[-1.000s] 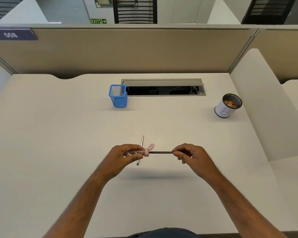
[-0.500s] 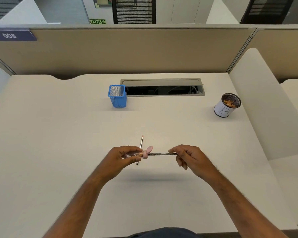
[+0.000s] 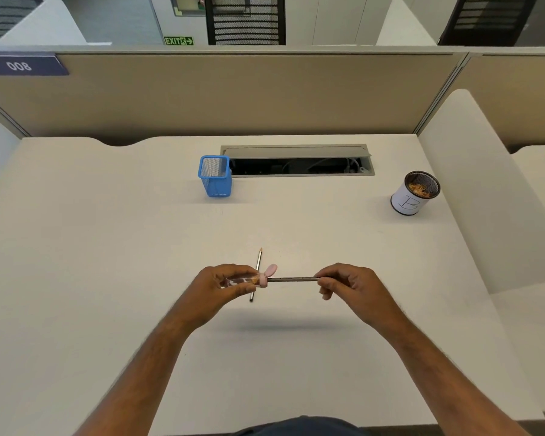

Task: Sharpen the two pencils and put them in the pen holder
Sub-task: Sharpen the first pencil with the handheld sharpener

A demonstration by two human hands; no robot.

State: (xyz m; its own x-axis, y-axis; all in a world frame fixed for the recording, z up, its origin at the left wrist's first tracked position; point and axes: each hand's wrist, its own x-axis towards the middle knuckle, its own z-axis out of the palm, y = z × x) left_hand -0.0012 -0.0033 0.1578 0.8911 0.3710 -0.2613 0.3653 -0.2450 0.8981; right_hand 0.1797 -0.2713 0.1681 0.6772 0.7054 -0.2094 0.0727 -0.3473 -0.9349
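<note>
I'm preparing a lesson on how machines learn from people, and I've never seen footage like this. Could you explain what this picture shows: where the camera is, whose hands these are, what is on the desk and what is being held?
No machine appears here. The picture comes from one wide-angle camera worn on a person's head, looking down at their bare hands over a pale desk.

The left hand holds a small clear sharpener with a pink end. The right hand grips a pencil pushed sideways into it.

A second pencil lies on the desk just beyond the left hand. Farther back stands an empty-looking blue mesh pen holder. To the right is a white cup holding what look like shavings.
</note>
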